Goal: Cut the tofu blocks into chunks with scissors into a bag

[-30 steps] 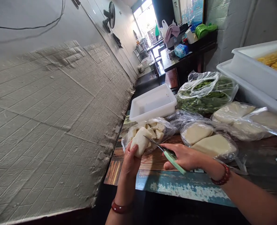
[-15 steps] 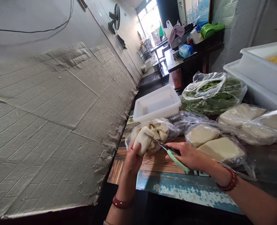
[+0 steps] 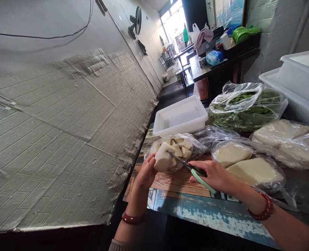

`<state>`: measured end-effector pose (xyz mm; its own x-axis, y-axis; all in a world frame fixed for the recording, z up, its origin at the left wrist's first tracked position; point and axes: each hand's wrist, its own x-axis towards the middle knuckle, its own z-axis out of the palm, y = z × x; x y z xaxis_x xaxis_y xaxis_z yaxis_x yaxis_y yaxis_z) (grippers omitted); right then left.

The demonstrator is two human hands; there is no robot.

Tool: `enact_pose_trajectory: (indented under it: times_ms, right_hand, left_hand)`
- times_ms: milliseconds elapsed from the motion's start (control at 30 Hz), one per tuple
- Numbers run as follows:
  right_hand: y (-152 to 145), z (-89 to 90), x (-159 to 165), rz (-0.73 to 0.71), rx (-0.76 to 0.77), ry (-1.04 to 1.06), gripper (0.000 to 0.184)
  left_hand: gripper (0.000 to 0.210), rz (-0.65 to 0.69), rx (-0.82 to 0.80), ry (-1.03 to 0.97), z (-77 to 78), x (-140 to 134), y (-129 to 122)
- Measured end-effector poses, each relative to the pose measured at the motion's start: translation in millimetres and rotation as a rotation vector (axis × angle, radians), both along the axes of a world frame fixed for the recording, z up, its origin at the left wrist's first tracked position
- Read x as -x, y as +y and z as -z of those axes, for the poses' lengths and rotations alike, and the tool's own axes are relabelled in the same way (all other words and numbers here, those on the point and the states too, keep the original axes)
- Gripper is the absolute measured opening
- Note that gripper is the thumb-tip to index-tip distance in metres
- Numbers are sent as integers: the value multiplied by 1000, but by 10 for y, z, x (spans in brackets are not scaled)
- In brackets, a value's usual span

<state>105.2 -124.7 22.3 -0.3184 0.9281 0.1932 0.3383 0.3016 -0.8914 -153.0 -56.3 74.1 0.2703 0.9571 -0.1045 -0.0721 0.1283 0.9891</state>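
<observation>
My left hand [image 3: 146, 173] is closed on the lower left end of a smooth, rounded white block of food [image 3: 162, 158], which looks like a steamed bun. In my right hand [image 3: 211, 174] is a pair of scissors [image 3: 200, 179] with pale green and black handles. The blades point left, and their tip is at the block's upper right side. Just behind the block, an open clear plastic bag [image 3: 197, 146] holds several cut white chunks [image 3: 182, 149].
Behind the bag stands a white plastic tub [image 3: 180, 128]. Bagged pale slabs [image 3: 257, 169] lie right of my right hand, with a bag of green vegetables [image 3: 245, 113] behind them. More white tubs [image 3: 300, 75] are stacked far right. A brick-patterned wall [image 3: 73, 139] runs along the left.
The view has swung slightly left, so things sit farther right. My left hand has turned the block somewhat, showing a broader end. The scissors stay against its upper right side.
</observation>
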Motion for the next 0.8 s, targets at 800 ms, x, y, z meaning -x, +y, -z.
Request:
enact_pose_trajectory:
  times_ms: [800]
  right_hand:
    - [-34, -76, -60, -46, 112, -71, 51]
  left_hand:
    - [45, 14, -21, 103, -103, -171, 6]
